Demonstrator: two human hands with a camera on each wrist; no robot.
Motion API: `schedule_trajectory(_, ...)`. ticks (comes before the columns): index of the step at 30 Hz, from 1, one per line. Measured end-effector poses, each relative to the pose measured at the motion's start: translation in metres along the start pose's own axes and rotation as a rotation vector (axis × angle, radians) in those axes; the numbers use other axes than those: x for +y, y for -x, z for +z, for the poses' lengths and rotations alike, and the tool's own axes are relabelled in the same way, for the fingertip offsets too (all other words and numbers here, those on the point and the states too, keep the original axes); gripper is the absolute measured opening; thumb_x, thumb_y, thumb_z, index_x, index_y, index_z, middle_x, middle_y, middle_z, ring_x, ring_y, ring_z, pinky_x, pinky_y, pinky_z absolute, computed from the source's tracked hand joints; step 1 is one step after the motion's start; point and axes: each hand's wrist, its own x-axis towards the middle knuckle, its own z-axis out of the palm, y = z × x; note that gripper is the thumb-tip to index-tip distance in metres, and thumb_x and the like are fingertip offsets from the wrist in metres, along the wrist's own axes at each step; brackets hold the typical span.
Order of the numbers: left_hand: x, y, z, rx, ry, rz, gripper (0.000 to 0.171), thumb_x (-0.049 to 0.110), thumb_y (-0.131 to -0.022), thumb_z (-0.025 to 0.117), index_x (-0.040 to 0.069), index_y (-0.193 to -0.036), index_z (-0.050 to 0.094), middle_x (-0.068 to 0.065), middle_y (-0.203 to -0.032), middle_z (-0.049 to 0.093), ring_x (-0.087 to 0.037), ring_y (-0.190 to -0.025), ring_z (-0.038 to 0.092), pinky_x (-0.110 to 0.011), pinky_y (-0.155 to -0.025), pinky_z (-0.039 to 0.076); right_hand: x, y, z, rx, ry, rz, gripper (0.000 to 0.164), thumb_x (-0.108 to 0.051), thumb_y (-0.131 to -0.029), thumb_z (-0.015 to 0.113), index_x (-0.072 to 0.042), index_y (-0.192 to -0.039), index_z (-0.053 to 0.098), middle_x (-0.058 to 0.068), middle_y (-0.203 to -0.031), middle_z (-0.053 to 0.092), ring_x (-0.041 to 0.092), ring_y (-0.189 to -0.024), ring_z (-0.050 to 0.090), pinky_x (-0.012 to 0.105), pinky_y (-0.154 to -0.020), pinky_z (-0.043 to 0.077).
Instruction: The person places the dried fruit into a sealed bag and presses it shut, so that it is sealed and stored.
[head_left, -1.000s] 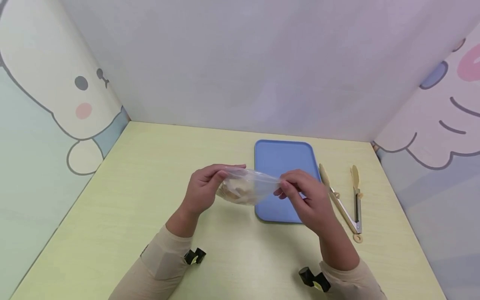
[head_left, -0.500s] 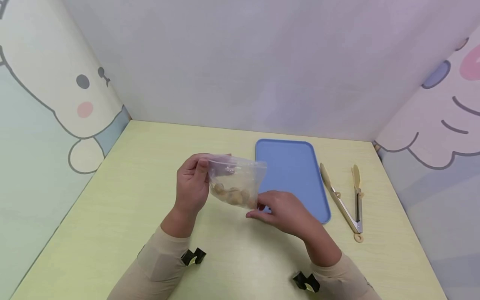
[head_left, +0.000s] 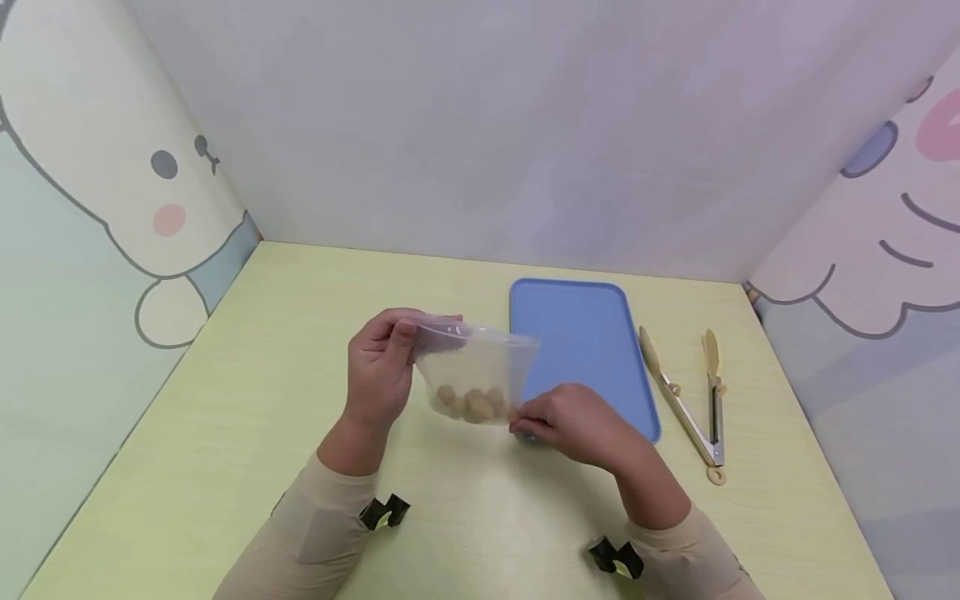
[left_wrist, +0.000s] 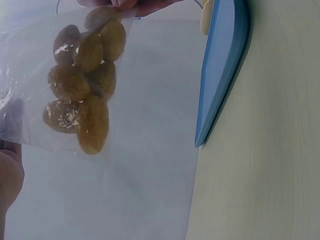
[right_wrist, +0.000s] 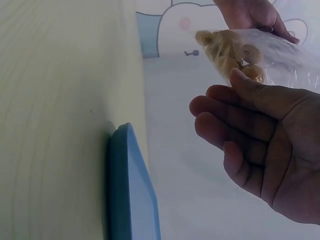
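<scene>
A clear plastic zip bag (head_left: 476,358) is held up above the table, in front of the blue tray's left edge. Inside, several brown oval pieces (left_wrist: 90,55) have gathered along its bottom; they look glossy and smooth in the left wrist view. My left hand (head_left: 378,375) grips the bag's upper left corner, thumb on the near side. At the lower right corner my right hand (head_left: 573,425) pinches the plastic between thumb and forefinger. The right wrist view shows that hand's other fingers loosely bent below the bag.
The blue tray (head_left: 573,342) lies flat behind and right of the bag, partly covered by my right hand in the head view. Farther right, metal tongs (head_left: 714,454) with beige tips lie spread on the pale table (head_left: 225,433). Walls enclose the table's back and sides.
My right hand has left the bag's upper right end and moved down to its lower right corner. The bag now hangs more upright, its pieces settled low. My left hand has shifted slightly left.
</scene>
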Motion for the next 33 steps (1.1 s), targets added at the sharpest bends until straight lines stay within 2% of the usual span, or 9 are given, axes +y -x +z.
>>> schedule_trajectory(5, 0.004, 0.003, 0.003, 0.026, -0.005, -0.06, 0.016, 0.026, -0.094, 0.062, 0.017, -0.102, 0.073, 0.003, -0.096, 0.072, -0.007, -0.084, 0.066, -0.021, -0.074, 0.054, 0.006, 0.002, -0.001, -0.048, -0.042, 0.024, 0.015, -0.03, -0.093, 0.067, -0.019, -0.09, 0.078, -0.014, -0.074, 0.069, -0.006, -0.058, 0.049, 0.02, -0.06, 0.046)
schedule_trajectory(14, 0.003, 0.006, 0.007, -0.09, 0.0, -0.034, 0.017, 0.024, -0.097, 0.059, 0.017, -0.106, 0.071, 0.003, -0.099, 0.074, -0.011, -0.089, 0.072, -0.026, -0.077, 0.056, 0.015, 0.007, -0.005, -0.12, -0.059, 0.116, 0.019, -0.035, -0.095, 0.064, -0.021, -0.087, 0.075, -0.013, -0.069, 0.064, -0.003, -0.06, 0.052, 0.023, -0.06, 0.045)
schedule_trajectory(18, 0.001, 0.008, 0.008, -0.078, -0.013, -0.045, 0.015, 0.022, -0.096, 0.06, 0.017, -0.104, 0.072, 0.003, -0.099, 0.074, -0.011, -0.092, 0.071, -0.026, -0.079, 0.056, 0.013, 0.01, -0.01, -0.023, -0.064, 0.167, 0.034, -0.053, -0.089, 0.065, -0.026, -0.109, 0.067, -0.012, -0.096, 0.069, 0.007, -0.081, 0.064, 0.031, -0.071, 0.051)
schedule_trajectory(21, -0.001, 0.01, 0.009, -0.091, -0.08, -0.044, 0.015, 0.024, -0.096, 0.06, 0.02, -0.103, 0.072, 0.006, -0.1, 0.074, -0.01, -0.093, 0.071, -0.026, -0.08, 0.055, 0.008, 0.009, -0.013, 0.088, -0.17, 0.164, 0.063, -0.06, -0.082, 0.069, -0.032, -0.136, 0.052, -0.013, -0.121, 0.064, 0.01, -0.102, 0.063, 0.037, -0.084, 0.051)
schedule_trajectory(23, -0.002, 0.011, 0.009, -0.116, -0.092, -0.044, 0.015, 0.025, -0.097, 0.059, 0.021, -0.104, 0.071, 0.006, -0.102, 0.074, -0.011, -0.095, 0.071, -0.027, -0.081, 0.055, 0.003, 0.008, -0.014, 0.146, -0.255, 0.131, 0.072, -0.056, -0.081, 0.073, -0.035, -0.143, 0.044, -0.016, -0.128, 0.06, 0.008, -0.107, 0.061, 0.038, -0.089, 0.051)
schedule_trajectory(25, -0.003, 0.011, 0.01, -0.155, -0.071, -0.049, 0.017, 0.024, -0.098, 0.057, 0.019, -0.107, 0.07, 0.004, -0.104, 0.074, -0.014, -0.098, 0.071, -0.029, -0.083, 0.055, -0.001, 0.007, -0.014, 0.203, -0.306, 0.072, 0.065, -0.047, -0.085, 0.074, -0.031, -0.142, 0.046, -0.015, -0.124, 0.062, 0.006, -0.105, 0.062, 0.036, -0.086, 0.052)
schedule_trajectory(28, -0.004, 0.009, 0.01, -0.24, -0.015, -0.052, 0.018, 0.018, -0.099, 0.055, 0.011, -0.109, 0.069, -0.003, -0.109, 0.074, -0.025, -0.103, 0.071, -0.034, -0.085, 0.055, -0.006, 0.007, -0.015, 0.302, -0.347, -0.041, 0.037, -0.025, -0.091, 0.072, -0.022, -0.126, 0.062, -0.009, -0.11, 0.069, 0.006, -0.09, 0.066, 0.029, -0.074, 0.054)
schedule_trajectory(30, -0.002, 0.007, 0.008, -0.297, -0.042, -0.063, 0.018, 0.014, -0.1, 0.055, 0.006, -0.108, 0.069, -0.004, -0.11, 0.073, -0.027, -0.104, 0.07, -0.035, -0.085, 0.055, -0.008, 0.009, -0.018, 0.354, -0.355, -0.103, 0.02, -0.014, -0.091, 0.07, -0.018, -0.111, 0.069, -0.006, -0.094, 0.071, 0.005, -0.077, 0.064, 0.022, -0.064, 0.051)
schedule_trajectory(33, 0.003, 0.004, 0.002, -0.379, -0.144, -0.085, 0.015, 0.005, -0.097, 0.059, 0.0, -0.105, 0.07, -0.006, -0.108, 0.074, -0.024, -0.102, 0.071, -0.035, -0.083, 0.056, -0.009, 0.014, -0.024, 0.372, -0.353, -0.166, 0.015, -0.007, -0.091, 0.069, -0.019, -0.1, 0.071, -0.007, -0.083, 0.07, 0.002, -0.068, 0.061, 0.017, -0.059, 0.048)
